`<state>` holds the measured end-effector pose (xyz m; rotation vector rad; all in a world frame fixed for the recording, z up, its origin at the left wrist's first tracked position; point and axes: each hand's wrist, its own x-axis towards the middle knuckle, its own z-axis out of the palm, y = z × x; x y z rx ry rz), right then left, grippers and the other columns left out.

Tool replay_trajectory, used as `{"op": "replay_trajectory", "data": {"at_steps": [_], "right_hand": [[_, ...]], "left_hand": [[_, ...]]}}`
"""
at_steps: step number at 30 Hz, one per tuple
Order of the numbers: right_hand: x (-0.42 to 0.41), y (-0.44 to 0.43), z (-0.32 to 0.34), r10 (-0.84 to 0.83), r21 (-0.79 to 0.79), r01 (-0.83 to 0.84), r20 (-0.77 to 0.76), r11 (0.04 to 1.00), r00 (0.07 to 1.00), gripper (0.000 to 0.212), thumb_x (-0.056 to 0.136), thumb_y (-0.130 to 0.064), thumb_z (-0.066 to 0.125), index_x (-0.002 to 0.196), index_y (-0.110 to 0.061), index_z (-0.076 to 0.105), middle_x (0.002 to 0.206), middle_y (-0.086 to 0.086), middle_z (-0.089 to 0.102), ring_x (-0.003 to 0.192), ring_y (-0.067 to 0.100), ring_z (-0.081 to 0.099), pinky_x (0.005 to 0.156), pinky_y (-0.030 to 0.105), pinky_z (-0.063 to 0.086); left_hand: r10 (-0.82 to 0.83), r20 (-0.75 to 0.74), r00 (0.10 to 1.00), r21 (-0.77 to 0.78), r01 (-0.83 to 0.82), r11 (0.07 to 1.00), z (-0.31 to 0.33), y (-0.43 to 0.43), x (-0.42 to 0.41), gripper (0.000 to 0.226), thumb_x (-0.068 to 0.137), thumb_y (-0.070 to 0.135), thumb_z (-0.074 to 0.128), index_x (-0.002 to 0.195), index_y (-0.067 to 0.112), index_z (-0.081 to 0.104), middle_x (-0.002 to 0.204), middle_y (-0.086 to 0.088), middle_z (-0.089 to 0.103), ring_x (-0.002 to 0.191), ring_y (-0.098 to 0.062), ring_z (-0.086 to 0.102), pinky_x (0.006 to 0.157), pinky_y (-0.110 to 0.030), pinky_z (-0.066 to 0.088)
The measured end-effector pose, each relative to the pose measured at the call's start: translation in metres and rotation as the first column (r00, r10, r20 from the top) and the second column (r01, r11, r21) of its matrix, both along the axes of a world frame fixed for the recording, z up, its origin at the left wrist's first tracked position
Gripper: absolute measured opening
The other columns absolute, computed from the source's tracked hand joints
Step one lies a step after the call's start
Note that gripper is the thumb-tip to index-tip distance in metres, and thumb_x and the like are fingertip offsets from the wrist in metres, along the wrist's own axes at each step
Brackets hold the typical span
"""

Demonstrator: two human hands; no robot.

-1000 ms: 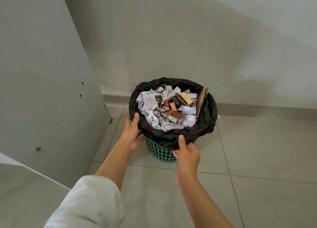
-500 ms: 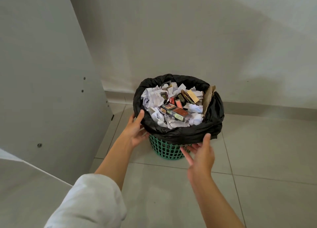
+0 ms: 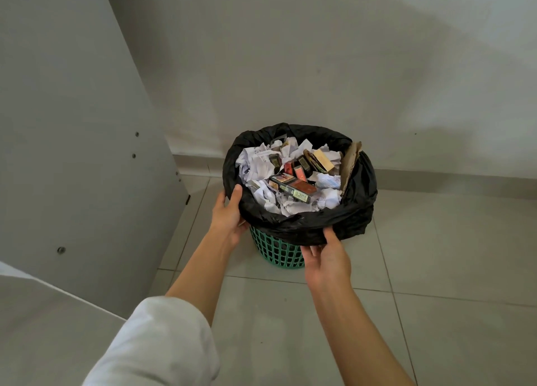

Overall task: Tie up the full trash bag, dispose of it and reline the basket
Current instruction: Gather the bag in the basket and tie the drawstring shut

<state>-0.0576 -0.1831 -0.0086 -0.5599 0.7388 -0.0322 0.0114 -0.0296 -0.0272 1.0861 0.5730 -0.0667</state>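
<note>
Right hand (image 3: 327,257) has risen under trash bag (image 3: 357,211) overhang.

Single head cam, wide-angle, looking forward and down from standing height at the floor (image 3: 436,269) by the wall (image 3: 319,66); forearms fill lower frame.

black trash bag (image 3: 351,220) | full of crumpled paper and boxes, untied, rim folded over | green basket (image 3: 276,250) | upright on floor
</note>
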Motion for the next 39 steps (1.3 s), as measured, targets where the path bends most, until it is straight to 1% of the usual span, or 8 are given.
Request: {"op": "replay_trajectory", "data": {"at_steps": [7, 15, 22, 28, 31, 33, 35, 39], "right_hand": [[-0.009, 0.016, 0.000, 0.053, -0.010, -0.053, 0.001, 0.999, 0.999, 0.019, 0.090, -0.004, 0.058, 0.109, -0.008, 0.061, 0.104, 0.008, 0.067, 0.091, 0.019, 0.064, 0.086, 0.036, 0.051], [-0.020, 0.015, 0.014, 0.085, -0.267, -0.113, -0.112, 0.957, 0.990, 0.012, 0.086, 0.006, 0.061, 0.076, 0.001, 0.055, 0.074, 0.015, 0.063, 0.060, 0.027, 0.064, 0.056, 0.029, 0.059], [-0.002, 0.005, 0.042, 0.195, -0.334, -0.182, 0.008, 0.925, 0.981, 0.009, 0.086, 0.005, 0.061, 0.080, 0.003, 0.055, 0.081, 0.016, 0.066, 0.062, 0.025, 0.067, 0.063, 0.035, 0.060], [-0.001, -0.003, 0.026, 0.386, -0.514, -0.309, 0.047, 0.800, 0.921, 0.010, 0.092, -0.009, 0.058, 0.092, 0.001, 0.060, 0.095, 0.017, 0.070, 0.080, 0.026, 0.071, 0.071, 0.030, 0.059], [-0.001, 0.005, 0.027, 0.564, -0.696, -0.420, -0.026, 0.583, 0.826, 0.019, 0.092, -0.022, 0.058, 0.088, -0.003, 0.063, 0.090, 0.011, 0.072, 0.078, 0.017, 0.072, 0.075, 0.032, 0.058], [-0.001, 0.010, 0.022, 0.582, -0.965, -0.213, -0.088, 0.151, 0.809, 0.028, 0.089, -0.032, 0.061, 0.076, -0.007, 0.065, 0.073, 0.003, 0.072, 0.065, 0.015, 0.069, 0.071, 0.039, 0.057], [0.000, 0.014, 0.017, 0.581, -0.951, 0.233, 0.073, -0.205, 0.810, 0.028, 0.082, -0.030, 0.066, 0.067, -0.007, 0.058, 0.062, -0.002, 0.062, 0.059, 0.017, 0.059, 0.060, 0.032, 0.051], [0.014, 0.019, -0.004, 0.734, -0.754, 0.519, 0.073, -0.403, 0.675, 0.020, 0.075, -0.019, 0.070, 0.093, -0.011, 0.064, 0.091, 0.002, 0.061, 0.091, 0.017, 0.046, 0.074, 0.029, 0.045]], "left_hand": [[0.012, 0.021, 1.000, -0.038, -0.011, 0.999, 0.000, 0.000, 0.001, 0.042, 0.094, 0.026, 0.056, 0.134, 0.023, 0.044, 0.125, -0.006, 0.060, 0.110, -0.028, 0.060, 0.091, -0.050, 0.050], [0.033, -0.004, 0.999, 0.008, -0.033, 0.999, 0.006, -0.003, -0.001, 0.036, 0.094, 0.026, 0.055, 0.130, 0.022, 0.050, 0.118, -0.003, 0.061, 0.102, -0.025, 0.060, 0.072, -0.036, 0.051], [0.072, -0.085, 0.994, 0.047, -0.068, 0.997, 0.013, -0.002, 0.002, 0.042, 0.090, 0.027, 0.062, 0.130, 0.023, 0.049, 0.118, -0.006, 0.060, 0.099, -0.025, 0.057, 0.074, -0.037, 0.049], [-0.112, -0.173, 0.979, -0.221, 0.072, 0.973, 0.005, 0.007, -0.011, 0.055, 0.083, 0.051, 0.059, 0.111, 0.004, 0.058, 0.107, -0.013, 0.065, 0.094, -0.020, 0.060, 0.067, -0.031, 0.054], [-0.167, -0.132, 0.977, -0.298, 0.122, 0.947, -0.008, -0.005, -0.027, 0.057, 0.089, 0.061, 0.039, 0.099, 0.009, 0.060, 0.091, -0.006, 0.062, 0.083, -0.015, 0.053, 0.071, -0.027, 0.046], [-0.140, -0.095, 0.986, -0.349, 0.099, 0.932, -0.012, -0.010, -0.032, 0.046, 0.091, 0.054, 0.043, 0.096, 0.012, 0.062, 0.090, -0.005, 0.063, 0.082, -0.015, 0.055, 0.072, -0.028, 0.046], [-0.073, -0.070, 0.995, -0.392, 0.040, 0.919, -0.013, -0.006, -0.030, 0.037, 0.094, 0.042, 0.048, 0.099, 0.009, 0.062, 0.092, -0.007, 0.063, 0.082, -0.016, 0.057, 0.074, -0.029, 0.048], [-0.033, -0.056, 0.998, -0.286, 0.016, 0.958, -0.006, 0.011, -0.027, 0.023, 0.096, 0.024, 0.051, 0.110, 0.006, 0.054, 0.089, -0.007, 0.062, 0.076, -0.016, 0.058, 0.060, -0.025, 0.052]]}}
